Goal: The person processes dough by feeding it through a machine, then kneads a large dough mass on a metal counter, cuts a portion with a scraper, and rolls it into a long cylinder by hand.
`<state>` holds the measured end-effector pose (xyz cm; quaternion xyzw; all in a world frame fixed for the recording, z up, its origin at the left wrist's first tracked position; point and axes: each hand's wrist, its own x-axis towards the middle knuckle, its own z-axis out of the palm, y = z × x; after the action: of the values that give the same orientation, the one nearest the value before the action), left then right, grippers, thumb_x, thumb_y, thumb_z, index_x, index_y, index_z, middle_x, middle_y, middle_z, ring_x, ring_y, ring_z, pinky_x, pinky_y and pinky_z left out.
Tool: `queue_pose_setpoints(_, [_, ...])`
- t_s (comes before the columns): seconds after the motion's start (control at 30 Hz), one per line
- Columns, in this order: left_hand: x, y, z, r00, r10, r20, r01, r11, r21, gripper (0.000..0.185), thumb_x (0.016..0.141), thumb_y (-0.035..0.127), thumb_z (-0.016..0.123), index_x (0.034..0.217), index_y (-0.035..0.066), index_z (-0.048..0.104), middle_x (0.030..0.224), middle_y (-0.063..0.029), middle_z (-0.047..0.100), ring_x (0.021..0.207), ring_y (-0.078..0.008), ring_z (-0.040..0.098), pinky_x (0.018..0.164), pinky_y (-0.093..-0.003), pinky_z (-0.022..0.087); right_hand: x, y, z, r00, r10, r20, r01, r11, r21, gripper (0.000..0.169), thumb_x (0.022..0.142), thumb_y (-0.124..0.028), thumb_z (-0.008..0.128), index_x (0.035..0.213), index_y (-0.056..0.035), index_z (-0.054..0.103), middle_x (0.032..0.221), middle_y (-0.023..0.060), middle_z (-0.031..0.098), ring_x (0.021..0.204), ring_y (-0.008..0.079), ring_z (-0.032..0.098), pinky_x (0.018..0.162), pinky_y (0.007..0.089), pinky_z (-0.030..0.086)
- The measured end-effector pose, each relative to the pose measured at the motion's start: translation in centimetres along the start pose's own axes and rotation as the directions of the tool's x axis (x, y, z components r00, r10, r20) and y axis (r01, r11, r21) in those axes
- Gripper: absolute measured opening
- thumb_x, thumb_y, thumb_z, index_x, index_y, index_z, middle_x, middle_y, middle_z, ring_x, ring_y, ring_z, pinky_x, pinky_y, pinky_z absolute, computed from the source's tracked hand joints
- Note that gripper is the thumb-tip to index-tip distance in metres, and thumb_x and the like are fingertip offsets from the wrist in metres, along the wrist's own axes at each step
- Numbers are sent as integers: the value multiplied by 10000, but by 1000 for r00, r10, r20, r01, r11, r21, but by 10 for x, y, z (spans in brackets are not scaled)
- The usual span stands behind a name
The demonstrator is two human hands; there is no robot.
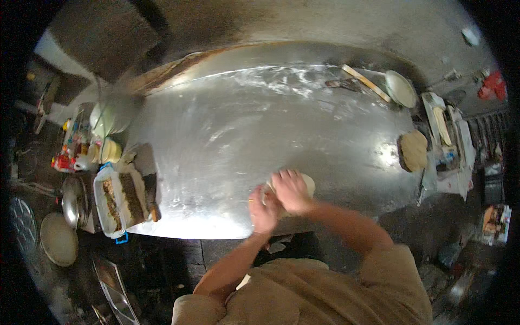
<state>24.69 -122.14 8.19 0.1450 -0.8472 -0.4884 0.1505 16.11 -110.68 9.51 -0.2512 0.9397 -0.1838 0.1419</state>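
A pale lump of dough [310, 185] lies near the front edge of a floured steel worktable [260, 142], mostly covered by my hands. Over its top rests my right hand [291, 191], with the fingers curled over the far side. My left hand [265, 209], with a ring on one finger, grips the dough's left side. Both hands are slightly blurred, and the dough's underside is hidden.
At the table's right end sits a brownish slab [413, 151], perhaps dough. A wooden stick [367, 83] and a round pale dish [401, 88] lie at the back right. On the left stand a clear container with blue clips [109, 203] and a metal lid [74, 202].
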Motion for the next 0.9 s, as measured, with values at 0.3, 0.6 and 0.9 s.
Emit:
queue_pose_setpoints(0.3, [110, -14, 37, 942, -55, 331, -113, 878, 465, 392, 910, 397, 511, 1138, 110, 651, 1161, -149, 636, 1143, -374, 555, 987, -497, 424, 65, 7, 89, 954, -161, -253, 141, 985, -96, 415, 856, -318, 680, 1166, -50, 621, 1135, 167, 632, 1086, 283, 595, 994, 398, 450])
queue_pose_setpoints(0.6, [97, -92, 29, 941, -121, 315, 126, 992, 6, 636, 991, 476, 460, 1424, 10, 444, 1454, -245, 435, 1317, -400, 441, 1115, -429, 351, 163, 105, 19, 951, 79, -300, 51, 914, 401, 559, 874, -478, 627, 1225, -43, 604, 1288, 182, 613, 1169, 308, 606, 987, 418, 469])
queue_pose_setpoints(0.9, [24, -30, -26, 848, 456, 271, -479, 878, 20, 490, 942, 354, 549, 1316, 38, 559, 1265, -241, 559, 1181, -391, 528, 1020, -481, 406, -33, -42, 82, 947, -62, -314, -46, 945, -324, 688, 843, -441, 638, 1375, -44, 454, 1432, 197, 427, 1341, 377, 404, 1087, 532, 353])
